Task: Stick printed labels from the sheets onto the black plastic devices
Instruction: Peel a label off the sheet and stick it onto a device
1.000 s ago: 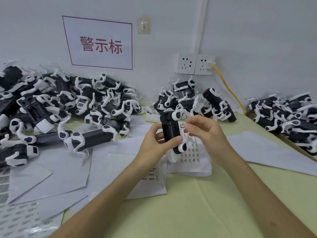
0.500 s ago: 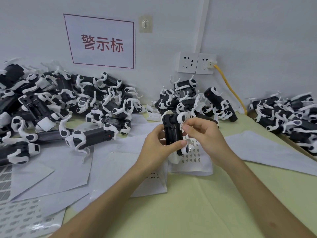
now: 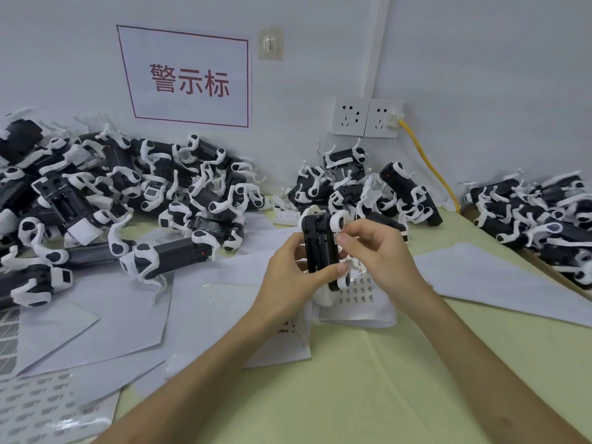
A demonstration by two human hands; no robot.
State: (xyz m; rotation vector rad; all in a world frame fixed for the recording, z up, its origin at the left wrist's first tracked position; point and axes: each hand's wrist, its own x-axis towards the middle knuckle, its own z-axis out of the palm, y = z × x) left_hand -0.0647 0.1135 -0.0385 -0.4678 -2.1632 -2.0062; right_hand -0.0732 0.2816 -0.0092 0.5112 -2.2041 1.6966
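My left hand (image 3: 290, 277) grips a black plastic device (image 3: 320, 248) with white end pieces, held upright above the table. My right hand (image 3: 379, 251) pinches a small printed label (image 3: 336, 240) against the device's right edge near its top. Under both hands lies a label sheet (image 3: 362, 299) with rows of small printed labels. A second sheet (image 3: 285, 341) lies beneath my left wrist.
Piles of black-and-white devices lie at the left (image 3: 105, 200), back centre (image 3: 358, 190) and right (image 3: 538, 216). Blank backing sheets (image 3: 499, 280) cover much of the yellow-green table (image 3: 384, 379). A used label sheet (image 3: 41, 408) sits bottom left. A yellow cable (image 3: 429, 168) runs from the wall socket.
The device and both hands have shifted slightly. My right fingers have brought the label down against the device's right edge.
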